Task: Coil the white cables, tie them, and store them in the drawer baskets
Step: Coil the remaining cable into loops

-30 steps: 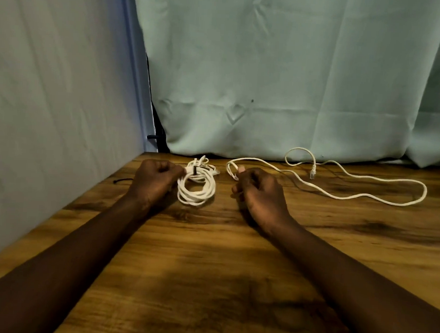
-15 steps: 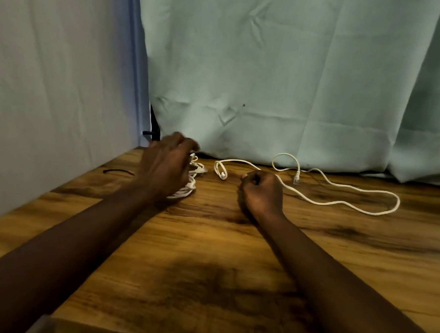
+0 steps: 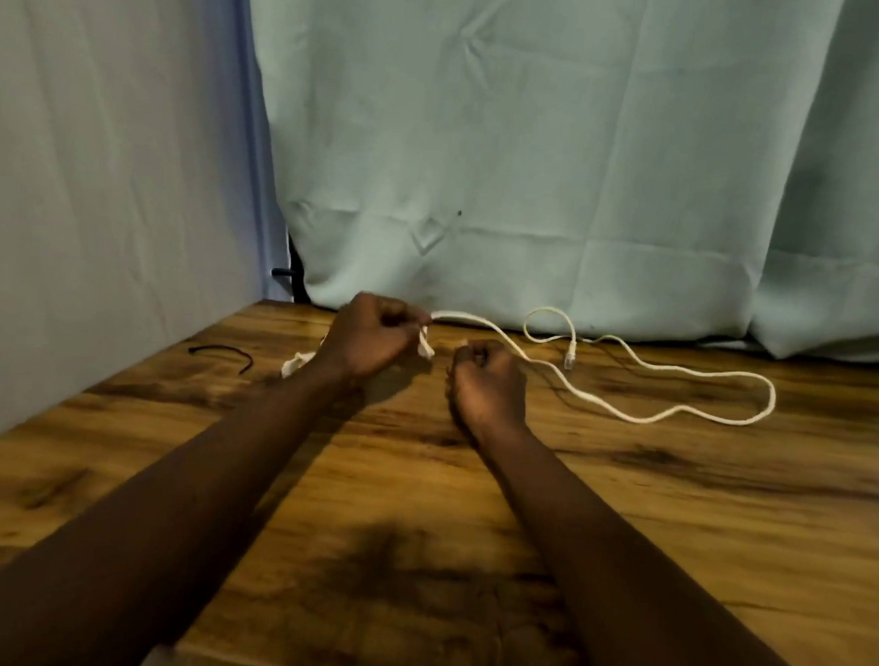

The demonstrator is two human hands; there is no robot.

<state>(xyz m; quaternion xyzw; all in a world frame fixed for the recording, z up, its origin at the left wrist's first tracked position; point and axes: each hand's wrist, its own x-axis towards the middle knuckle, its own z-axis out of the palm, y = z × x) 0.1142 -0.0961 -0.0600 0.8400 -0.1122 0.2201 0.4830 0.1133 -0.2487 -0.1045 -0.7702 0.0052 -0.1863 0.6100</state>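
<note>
Wood table (image 3: 674,506), curtain (image 3: 540,159) behind. Black tie (image 3: 220,354) far left; bit of white coil (image 3: 294,366) shows behind wrist. Left hand (image 3: 370,336) pinches loose cable (image 3: 720,417) near its plug end; right hand (image 3: 486,382) curled beside it, grip unclear. Step: prob. starting 2nd coil; next needs even loops w/o kinks.
</note>
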